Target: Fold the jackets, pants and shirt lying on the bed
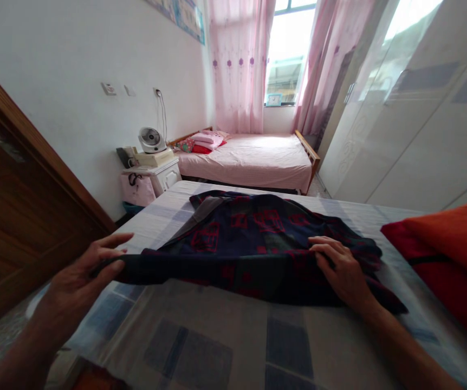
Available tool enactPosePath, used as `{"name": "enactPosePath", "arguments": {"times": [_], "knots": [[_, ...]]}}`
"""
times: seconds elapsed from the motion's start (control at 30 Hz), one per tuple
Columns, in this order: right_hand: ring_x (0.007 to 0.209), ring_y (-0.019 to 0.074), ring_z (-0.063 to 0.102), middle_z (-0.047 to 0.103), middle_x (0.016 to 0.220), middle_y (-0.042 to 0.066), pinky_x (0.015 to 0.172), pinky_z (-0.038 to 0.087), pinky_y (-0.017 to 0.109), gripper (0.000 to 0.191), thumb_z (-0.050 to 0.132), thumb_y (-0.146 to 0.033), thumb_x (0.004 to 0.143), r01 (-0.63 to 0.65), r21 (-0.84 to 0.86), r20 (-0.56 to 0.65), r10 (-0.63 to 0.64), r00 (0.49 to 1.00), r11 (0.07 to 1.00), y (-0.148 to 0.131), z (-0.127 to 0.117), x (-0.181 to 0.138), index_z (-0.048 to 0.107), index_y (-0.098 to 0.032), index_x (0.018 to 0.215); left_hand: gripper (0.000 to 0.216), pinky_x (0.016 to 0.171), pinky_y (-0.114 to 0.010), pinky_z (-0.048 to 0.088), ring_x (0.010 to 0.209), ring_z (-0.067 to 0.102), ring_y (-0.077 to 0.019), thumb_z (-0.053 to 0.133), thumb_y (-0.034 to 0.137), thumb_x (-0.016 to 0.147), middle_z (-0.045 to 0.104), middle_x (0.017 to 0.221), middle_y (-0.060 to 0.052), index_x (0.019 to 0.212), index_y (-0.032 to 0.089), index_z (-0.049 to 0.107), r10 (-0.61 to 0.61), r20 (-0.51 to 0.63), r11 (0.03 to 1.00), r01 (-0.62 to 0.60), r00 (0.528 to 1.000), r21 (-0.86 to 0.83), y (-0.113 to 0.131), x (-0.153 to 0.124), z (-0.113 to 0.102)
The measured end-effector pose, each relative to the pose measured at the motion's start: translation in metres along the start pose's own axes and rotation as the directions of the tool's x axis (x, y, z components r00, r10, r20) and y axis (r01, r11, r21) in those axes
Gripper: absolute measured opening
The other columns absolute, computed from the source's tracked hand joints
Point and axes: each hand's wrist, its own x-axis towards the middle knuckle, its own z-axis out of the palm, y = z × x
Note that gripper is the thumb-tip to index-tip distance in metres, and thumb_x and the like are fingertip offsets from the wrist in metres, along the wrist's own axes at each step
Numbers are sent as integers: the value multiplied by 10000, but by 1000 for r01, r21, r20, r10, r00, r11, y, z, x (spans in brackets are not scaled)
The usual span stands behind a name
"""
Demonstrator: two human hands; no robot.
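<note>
Cloth [233,238], head view: lies rumpled on the near bed [245,346], front edge raised. Left hand [91,268] pinches its left end; right hand [337,265] lies curled over that edge (grip unclear). Likely soft, light, limp; edges offer the best hold.

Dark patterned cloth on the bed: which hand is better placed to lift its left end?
Left, most likely: the left hand has that end of the dark patterned cloth between thumb and fingers, while the right hand is at its right part.
</note>
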Motion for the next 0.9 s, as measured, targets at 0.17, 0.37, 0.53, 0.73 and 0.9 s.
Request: {"name": "enactPosePath", "arguments": {"times": [0.17, 0.37, 0.53, 0.73, 0.9], "knots": [[1095, 212, 547, 636, 1101, 42, 952, 394, 402, 155, 440, -281, 876, -2, -10, -28, 1, 1000, 1000, -3, -1, 8, 588, -238, 897, 326, 614, -265, 493, 680, 576, -175, 490, 559, 769, 595, 697, 43, 825, 257, 598, -181, -23, 981, 182, 983, 64, -11, 28, 16], [1112, 238, 526, 613, 1152, 59, 932, 392, 427, 218, 431, -286, 880, -55, -175, -39, 49, 998, 983, -1, 11, 16, 592, -234, 1018, 450, 748, -318, 498, 823, 636, -239, 441, 554, 741, 678, 840, -66, 904, 173, 616, -229, 67, 953, 209, 971, 219, -58, 64, 74], [1223, 249, 442, 549, 1259, 78, 967, 374, 437, 347, 476, -381, 869, 26, -196, 98, -7, 995, 980, 4, 15, 5, 543, -239, 1179, 636, 822, -354, 499, 942, 635, -266, 536, 560, 655, 677, 1022, -116, 1115, 125, 599, -271, 149, 951, 241, 951, 192, -69, 57, 82], [1213, 244, 455, 627, 1144, 37, 987, 356, 445, 198, 465, -350, 876, 9, -120, 123, 5, 992, 993, 13, 20, 6, 628, -238, 897, 682, 718, -274, 523, 847, 638, -189, 606, 376, 683, 657, 1066, -35, 1330, 227, 450, -232, 138, 922, 263, 963, -285, -44, 47, 65], [1103, 227, 531, 629, 1099, 54, 952, 395, 423, 232, 439, -375, 882, -168, -38, 28, 169, 985, 985, 20, 20, 9, 616, -227, 905, 742, 595, -229, 514, 717, 637, -163, 636, 235, 633, 685, 945, -11, 1346, 222, 429, -343, 264, 792, 429, 902, -435, -44, 36, 59]]}}
